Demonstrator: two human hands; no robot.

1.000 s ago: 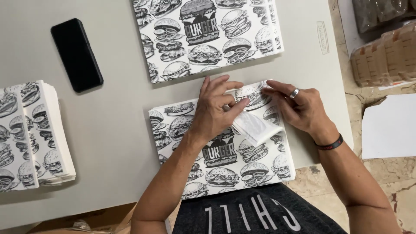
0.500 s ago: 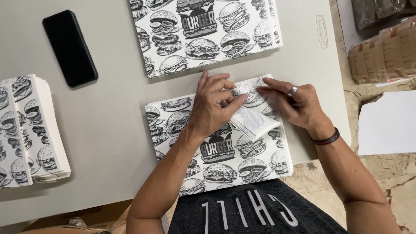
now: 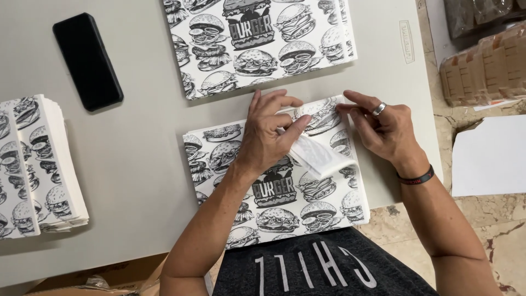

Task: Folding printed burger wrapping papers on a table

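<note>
Pinching the folded-back corner of a thin, matte paper sheet [image 3: 285,192] printed with black-and-white burgers, the right hand [image 3: 383,129] closes its fingers [image 3: 350,104] narrowly on the upper edge while the left hand [image 3: 268,137] presses flat beside it, thumb on the turned-up white flap, at lower centre of the frame. Three such printed stacks lie on the smooth grey desk [image 3: 137,164]: this one, a second stack [image 3: 257,38] at top centre, a third stack [image 3: 33,164] at far left, plus one glossy black phone [image 3: 87,60] at upper left. Compared with a second ago, the hands' hold is unchanged, though everything sits slightly lower-left in view.
</note>
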